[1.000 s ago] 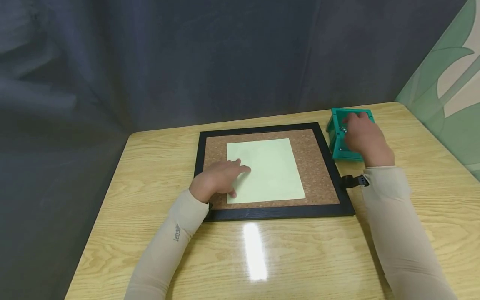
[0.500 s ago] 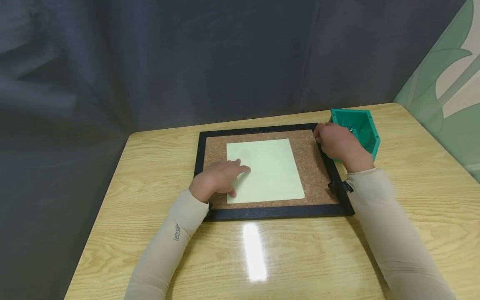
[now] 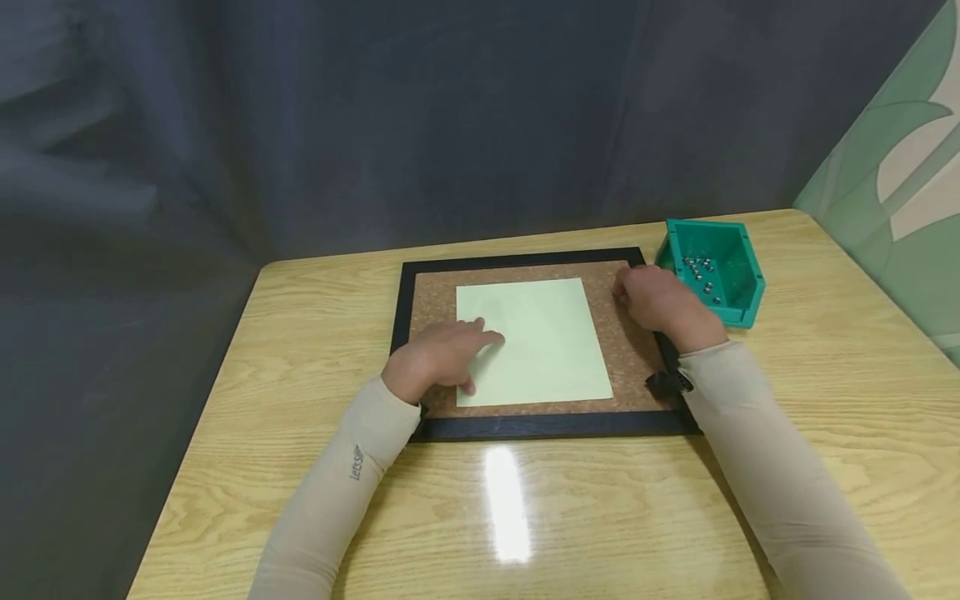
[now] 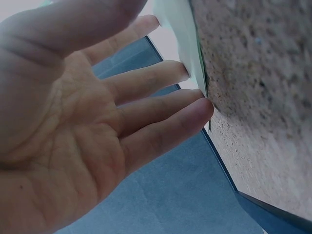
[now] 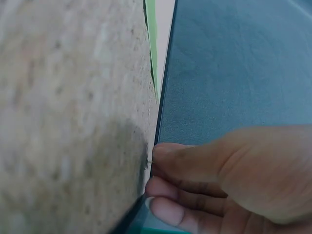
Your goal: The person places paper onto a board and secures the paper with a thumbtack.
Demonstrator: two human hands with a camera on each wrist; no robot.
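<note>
A pale green sheet of paper (image 3: 534, 342) lies on a cork board (image 3: 637, 367) with a black frame. My left hand (image 3: 438, 354) rests fingertips on the paper's left side; in the left wrist view its fingers (image 4: 156, 129) are straight and spread along the paper's edge. Over the cork, to the right of the paper's upper right corner, is my right hand (image 3: 660, 302). Thumb and fingers there pinch a small pin (image 5: 150, 162), whose thin metal point pokes out toward the board; its head is hidden by the fingertips.
A green plastic bin (image 3: 738, 292) stands just right of the frame, with several small shiny metal pins (image 3: 697, 271) inside. Wooden table (image 3: 300, 333) surrounds the board. A dark curtain (image 3: 465, 125) hangs behind it, and a leaf-patterned wall (image 3: 915, 192) is on the right.
My right hand has come out of the green bin and moved left over the frame to the cork, carrying the pin. The bin's inside now shows. My left hand stays in place.
</note>
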